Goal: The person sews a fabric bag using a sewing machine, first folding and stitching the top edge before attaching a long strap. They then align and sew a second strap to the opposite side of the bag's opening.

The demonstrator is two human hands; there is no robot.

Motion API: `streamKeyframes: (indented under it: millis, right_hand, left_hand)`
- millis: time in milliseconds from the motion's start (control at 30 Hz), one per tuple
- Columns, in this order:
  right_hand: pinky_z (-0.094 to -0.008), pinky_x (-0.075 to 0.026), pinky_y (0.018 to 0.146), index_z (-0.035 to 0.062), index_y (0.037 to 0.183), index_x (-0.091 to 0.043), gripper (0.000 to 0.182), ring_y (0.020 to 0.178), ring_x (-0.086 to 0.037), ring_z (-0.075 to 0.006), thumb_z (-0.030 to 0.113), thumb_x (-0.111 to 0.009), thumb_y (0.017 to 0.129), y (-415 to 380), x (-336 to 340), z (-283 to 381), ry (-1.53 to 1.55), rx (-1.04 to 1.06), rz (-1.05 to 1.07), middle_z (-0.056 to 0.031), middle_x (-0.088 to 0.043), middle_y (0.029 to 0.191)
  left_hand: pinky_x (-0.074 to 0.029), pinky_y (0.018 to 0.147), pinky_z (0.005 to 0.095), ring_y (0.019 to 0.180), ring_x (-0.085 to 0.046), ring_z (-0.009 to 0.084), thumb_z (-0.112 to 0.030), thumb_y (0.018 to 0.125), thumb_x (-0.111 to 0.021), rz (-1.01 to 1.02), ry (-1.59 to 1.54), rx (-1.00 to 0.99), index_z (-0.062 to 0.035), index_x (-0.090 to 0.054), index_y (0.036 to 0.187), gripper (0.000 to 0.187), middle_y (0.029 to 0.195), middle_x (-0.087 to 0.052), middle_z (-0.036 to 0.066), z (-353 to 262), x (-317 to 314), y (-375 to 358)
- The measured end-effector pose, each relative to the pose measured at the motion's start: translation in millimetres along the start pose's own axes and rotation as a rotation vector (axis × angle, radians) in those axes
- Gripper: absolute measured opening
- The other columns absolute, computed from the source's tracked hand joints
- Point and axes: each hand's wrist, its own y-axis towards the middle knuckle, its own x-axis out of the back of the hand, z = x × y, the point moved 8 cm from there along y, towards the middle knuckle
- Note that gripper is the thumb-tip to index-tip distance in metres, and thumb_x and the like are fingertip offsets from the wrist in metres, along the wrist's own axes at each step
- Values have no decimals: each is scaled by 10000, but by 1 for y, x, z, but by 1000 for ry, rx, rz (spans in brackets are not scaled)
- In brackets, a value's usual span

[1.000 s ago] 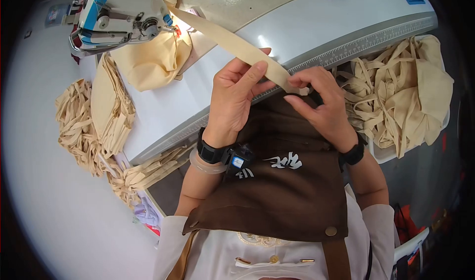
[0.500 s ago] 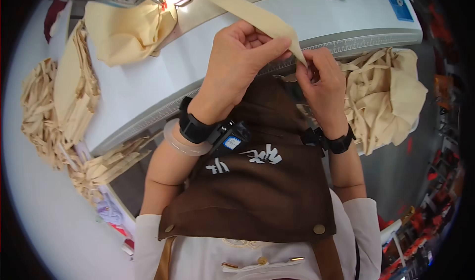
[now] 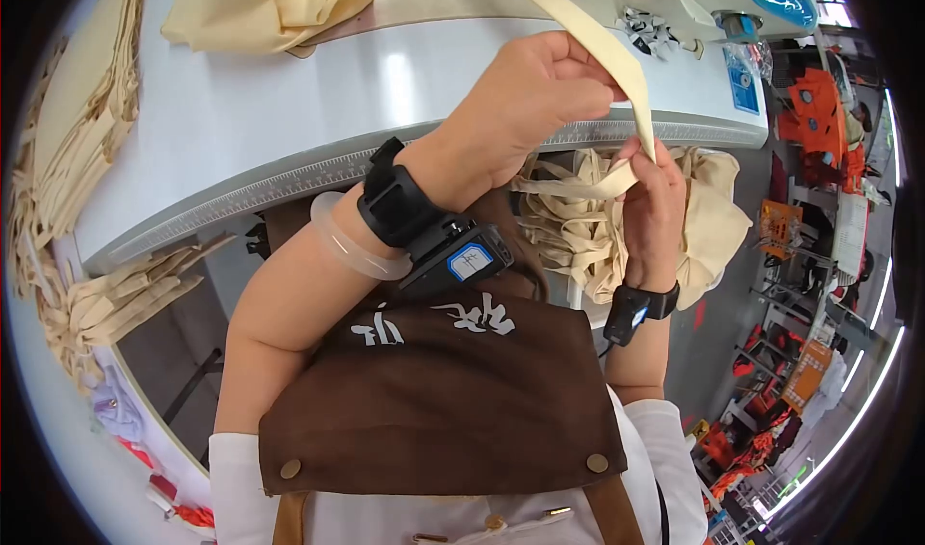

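Observation:
A long cream fabric strip (image 3: 621, 68) runs from the top of the view down over the table's front edge. My left hand (image 3: 549, 97) has its fingers curled round the strip near the edge. Just to the right and lower, my right hand (image 3: 657, 193) pinches the strip between thumb and fingers, and a strap-like length extends leftward from that pinch. Below the hands lies a heap of cream fabric straps and pieces (image 3: 708, 222) in a container beside the table. Another cream fabric piece (image 3: 270, 5) rests on the tabletop at upper left.
The white table (image 3: 414, 73) has a ruler-marked front edge (image 3: 318, 167). Stacked cream fabric (image 3: 96, 92) hangs at the left, with bundled straps (image 3: 145, 294) below. Dark-and-white scraps (image 3: 647, 32) and a blue packet (image 3: 742, 80) lie at the back right. Racks with orange items (image 3: 819, 111) stand beyond.
The view has shifted to the right. Both hands have moved right along with the strip, and the right hand now sits over the fabric heap, a strap stretching left from it.

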Motion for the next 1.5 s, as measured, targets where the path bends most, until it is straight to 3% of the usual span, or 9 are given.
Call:
streamKeyframes:
  millis: [200, 333, 467, 700, 833, 933, 1133, 1233, 1500]
  right_hand:
    - [-232, -465, 664, -9, 1134, -621, 193, 780, -584, -94, 100, -570, 984, -5, 3, 11, 150, 32, -12, -53, -652, 991]
    - [-233, -457, 687, -13, 1140, -619, 195, 798, -586, -93, 104, -579, 988, -11, -2, 21, 115, 107, 32, -57, -652, 1007]
    - [-223, -450, 699, -19, 1183, -609, 221, 832, -579, -79, 78, -583, 986, -16, 1, 42, -111, 251, -89, -49, -648, 1020]
    - [-234, -469, 720, -29, 1252, -588, 298, 878, -582, -91, 96, -618, 982, -26, -2, 37, -209, 288, -3, -62, -645, 1066]
    - [-238, -468, 714, -33, 1250, -587, 298, 868, -580, -96, 93, -618, 982, -29, -7, 32, -190, 282, 7, -72, -646, 1069]
    - [-239, -466, 713, -32, 1248, -587, 296, 844, -578, -98, 88, -620, 980, -31, -10, 22, -208, 252, 8, -68, -650, 1056]
    - [-217, -435, 697, -17, 1239, -594, 268, 803, -554, -57, 88, -595, 992, -35, -14, 4, -234, 139, -41, -20, -633, 1004]
    - [-212, -438, 688, -20, 1221, -610, 253, 787, -562, -51, 79, -589, 990, -36, -11, -1, -234, 99, -13, -11, -633, 970]
    - [-171, -428, 604, 13, 1162, -649, 201, 681, -550, -16, 66, -601, 973, -35, -19, -7, -362, 49, 23, 26, -652, 843]
  left_hand:
    - [-466, 1067, 361, 1245, -604, 225, -10, 934, -618, 184, 302, -8, 29, -463, 1362, 456, 1321, -642, 168, 38, -5, -13]
    - [-473, 1039, 379, 1203, -610, 234, -42, 953, -606, 417, 517, -85, 37, -553, 1258, 320, 1285, -658, 153, 62, -20, -24]
    - [-522, 797, 357, 869, -697, 218, -113, 961, -611, 540, 747, -68, -27, -708, 1102, 192, 909, -725, 104, 72, -4, -43]
    - [-491, 564, 392, 621, -634, 300, -118, 792, -780, 308, 1419, -337, -176, -744, 1105, 321, 714, -675, 71, -2, 34, -122]
    - [-475, 572, 383, 591, -614, 272, -145, 818, -779, 199, 1477, -188, -174, -749, 1101, 286, 701, -669, 45, -8, 72, -161]
    - [-462, 603, 362, 563, -564, 254, -166, 839, -776, 82, 1409, -291, -146, -764, 1041, 203, 671, -653, 40, -32, 80, -183]
    - [-428, 536, 323, 510, -543, 197, -224, 954, -691, -9, 1171, 112, -78, -723, 910, 156, 571, -601, 60, -42, 114, -227]
    - [-399, 496, 265, 485, -535, 101, -208, 985, -661, -133, 862, 512, -40, -695, 871, 206, 545, -579, 22, -42, 134, -255]
    - [-371, 486, 211, 502, -494, 32, -155, 988, -636, -295, 792, 705, -18, -638, 826, 212, 570, -555, -27, -66, 195, -331]
